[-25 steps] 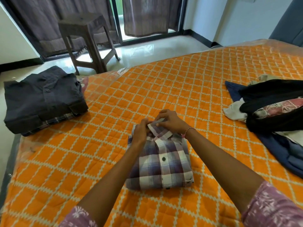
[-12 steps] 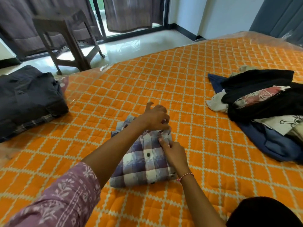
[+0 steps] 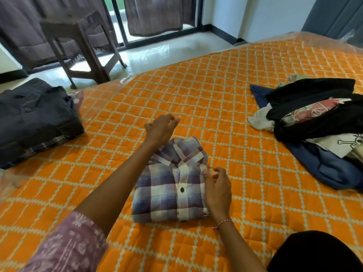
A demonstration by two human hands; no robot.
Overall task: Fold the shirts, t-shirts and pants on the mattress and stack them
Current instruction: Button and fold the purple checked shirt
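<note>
A folded purple-and-white plaid shirt (image 3: 169, 185) lies in the middle of the orange quilted mattress (image 3: 225, 95), collar away from me. My left hand (image 3: 160, 128) hovers just beyond the collar with loosely curled fingers and holds nothing. My right hand (image 3: 217, 190) rests at the shirt's right edge, fingers loosely bent, holding nothing. A stack of folded dark clothes (image 3: 35, 118) sits at the mattress's left edge. A heap of unfolded clothes (image 3: 314, 126), black, navy, white and pink, lies at the right.
A dark wooden stool (image 3: 78, 46) stands on the shiny floor beyond the mattress's far-left corner, in front of curtained glass doors. Clear plastic wrap covers the mattress edges. A dark shape (image 3: 314, 252) fills the bottom right corner.
Both hands have let go of the collar. My left hand lifted away past the collar, and my right hand slid down along the shirt's right side.
</note>
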